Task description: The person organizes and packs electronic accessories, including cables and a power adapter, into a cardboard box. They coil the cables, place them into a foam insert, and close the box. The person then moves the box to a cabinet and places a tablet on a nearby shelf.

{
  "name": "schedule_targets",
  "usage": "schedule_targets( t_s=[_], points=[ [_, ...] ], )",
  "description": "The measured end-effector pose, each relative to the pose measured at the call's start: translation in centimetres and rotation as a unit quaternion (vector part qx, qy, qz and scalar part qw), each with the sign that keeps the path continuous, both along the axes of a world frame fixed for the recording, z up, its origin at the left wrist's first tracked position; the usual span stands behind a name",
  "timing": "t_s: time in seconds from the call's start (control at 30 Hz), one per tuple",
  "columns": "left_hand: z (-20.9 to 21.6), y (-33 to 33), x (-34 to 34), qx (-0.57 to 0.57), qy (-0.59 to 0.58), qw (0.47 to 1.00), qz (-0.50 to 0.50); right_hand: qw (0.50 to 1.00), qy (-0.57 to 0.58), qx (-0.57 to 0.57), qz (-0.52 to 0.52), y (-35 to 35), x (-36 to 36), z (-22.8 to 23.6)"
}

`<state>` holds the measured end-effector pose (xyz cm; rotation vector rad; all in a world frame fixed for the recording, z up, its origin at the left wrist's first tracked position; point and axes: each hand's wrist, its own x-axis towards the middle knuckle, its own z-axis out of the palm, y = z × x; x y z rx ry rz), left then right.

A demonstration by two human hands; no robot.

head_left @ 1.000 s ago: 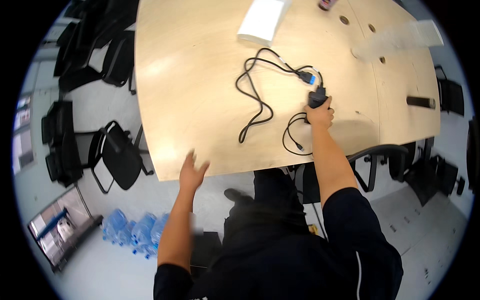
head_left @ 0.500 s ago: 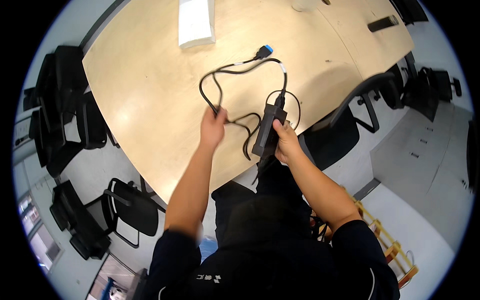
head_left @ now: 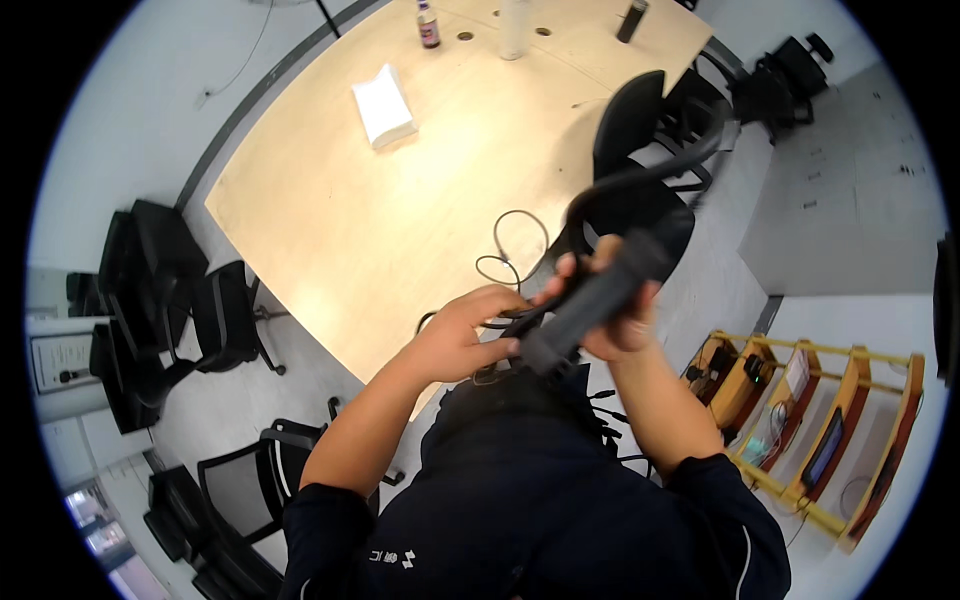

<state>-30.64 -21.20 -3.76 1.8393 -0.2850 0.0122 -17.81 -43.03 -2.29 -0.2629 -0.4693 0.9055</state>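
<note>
A black box-shaped device is tilted above the table's near edge, blurred by motion. My right hand is closed around it, its fingers showing on both sides. A thick black cable runs from the device's far end and arcs up to the right, smeared toward its end. Beside the device's near end, my left hand is closed on part of the black cable, which loops out by its fingers. A thinner cord curls over the table beyond the hands.
The wooden table holds a white paper packet, a bottle, a pale cylinder and a dark cylinder. Black chairs stand right and left. A yellow-framed rack with devices is at the lower right.
My view has shifted, bringing the rack and bottle in. The device has been lifted and tilted to the right. My left hand has come close to it, and the cable has swung off the table.
</note>
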Motion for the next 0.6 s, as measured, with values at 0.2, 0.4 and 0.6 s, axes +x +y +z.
schedule_targets(
  t_s=[0.2, 0.4, 0.6],
  points=[
    [-1.3, -6.1, -0.8, -0.078, 0.127, 0.987, -0.06, 0.968, -0.193, 0.091, -0.132, -15.2, -2.2, 14.1],
    [-2.7, -25.8, 3.3, -0.023, 0.114, 0.938, -0.326, 0.904, -0.137, 0.061, -0.4, -26.1, -6.7, 27.8],
    [-5.0, -36.8, 5.2, -0.121, 0.335, 0.826, -0.437, 0.82, -0.276, 0.008, -0.501, -44.8, -2.6, 36.4]
  ],
)
